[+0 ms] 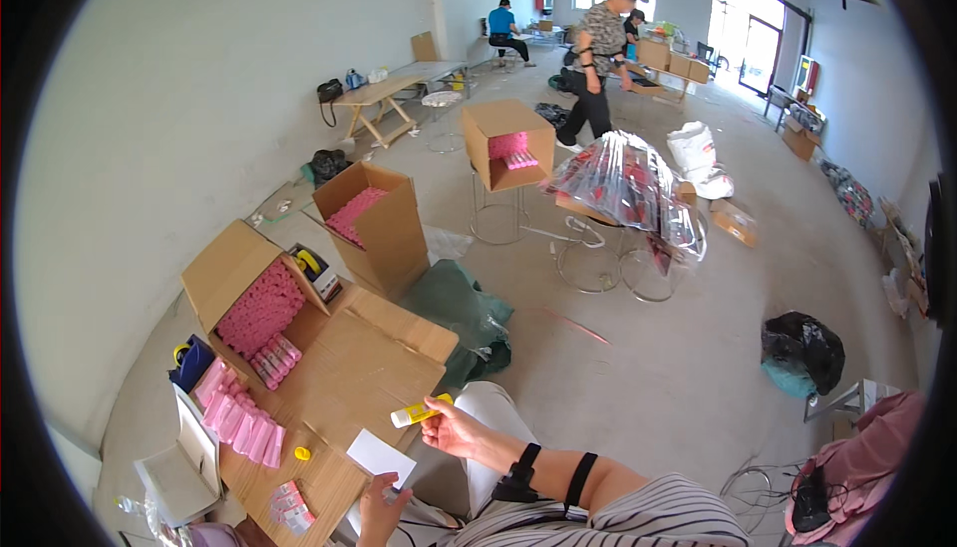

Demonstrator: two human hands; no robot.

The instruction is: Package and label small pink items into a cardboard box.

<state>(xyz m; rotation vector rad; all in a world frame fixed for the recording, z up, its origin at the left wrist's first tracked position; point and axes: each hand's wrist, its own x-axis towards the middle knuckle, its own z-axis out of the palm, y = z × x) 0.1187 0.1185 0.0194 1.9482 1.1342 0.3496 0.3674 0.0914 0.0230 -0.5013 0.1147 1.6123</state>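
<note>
Fingers (435, 428) of my R hand (457, 435) are wrapped round the glue stick (420, 411), yellow body in the grip, white end pointing L, held up off the table's (344, 477) near edge, just above the card (379, 455). L hand (381, 509) pinches that card, plain white, by its near corner, thumb on top; other L fingers mostly hidden, can't tell how they sit. Card juts over the table's near edge. Yellow cap (302, 453) on bare wood, L of card. Labels (291, 507) lie nr the table's bottom end, in from its near edge. Pink bundles (239, 417) along the L edge, beside the box (235, 268) of pink tubes (261, 308) at the far L corner. Flat cardboard (369, 348) covers the far R part, incl. the far R corner.
</note>
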